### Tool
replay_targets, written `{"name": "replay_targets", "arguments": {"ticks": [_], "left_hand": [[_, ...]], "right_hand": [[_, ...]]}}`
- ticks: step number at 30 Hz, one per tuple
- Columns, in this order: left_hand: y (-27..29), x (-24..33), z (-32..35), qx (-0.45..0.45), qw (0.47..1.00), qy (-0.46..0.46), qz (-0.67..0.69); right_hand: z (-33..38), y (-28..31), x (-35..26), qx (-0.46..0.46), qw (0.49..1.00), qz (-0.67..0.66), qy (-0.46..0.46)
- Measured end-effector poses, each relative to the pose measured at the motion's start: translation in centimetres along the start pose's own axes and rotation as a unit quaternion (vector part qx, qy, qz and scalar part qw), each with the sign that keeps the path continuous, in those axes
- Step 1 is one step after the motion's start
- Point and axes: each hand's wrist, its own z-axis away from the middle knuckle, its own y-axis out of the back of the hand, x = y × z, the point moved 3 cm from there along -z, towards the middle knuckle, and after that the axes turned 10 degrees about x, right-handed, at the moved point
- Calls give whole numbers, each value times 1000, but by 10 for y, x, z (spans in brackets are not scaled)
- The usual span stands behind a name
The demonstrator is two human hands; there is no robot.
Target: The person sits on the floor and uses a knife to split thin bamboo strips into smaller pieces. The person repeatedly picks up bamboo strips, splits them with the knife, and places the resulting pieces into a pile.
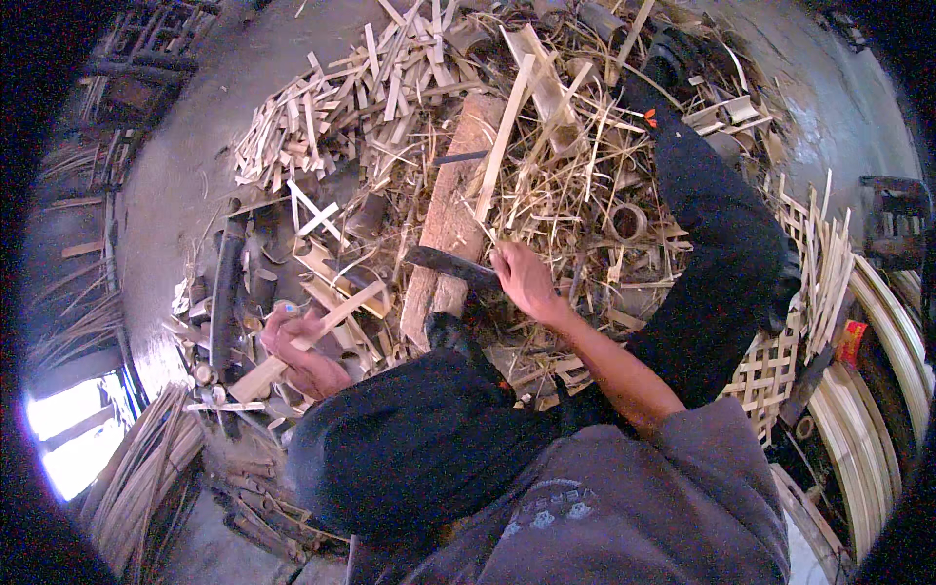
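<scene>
My left hand [320, 369] is closed around a pale bamboo strip [341, 314], whose upper end slants toward the wooden plank. My right hand [528, 285] grips a dark-bladed knife [450, 265]; its blade points left and lies over the near part of the plank [450, 210]. The knife and the held strip are apart. Farther up, a thin dark bar [460, 157] crosses the plank. A long split bamboo strip [505, 136] leans beside the plank's right edge, its lower end near my right hand.
Short cut strips [312, 112] are heaped at the far left. Shavings and split bamboo [575, 195] cover the floor right of the plank. A dark bamboo pole [227, 292] stands at the left. Woven lattice [765, 375] and long curved strips [858, 439] lie at the right.
</scene>
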Motion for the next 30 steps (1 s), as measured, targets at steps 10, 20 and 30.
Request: {"name": "replay_targets", "arguments": {"ticks": [10,20,30], "left_hand": [[-26,-13,4,-22,940,204,273],[-103,-23,-19,-142,918,286,237],[-93,-21,-6,-196,933,183,241]], "right_hand": [[-66,-23,21,40,989,-69,-126],[18,66,-50,-135,976,-6,169],[-17,66,-99,-209,973,65,70]]}}
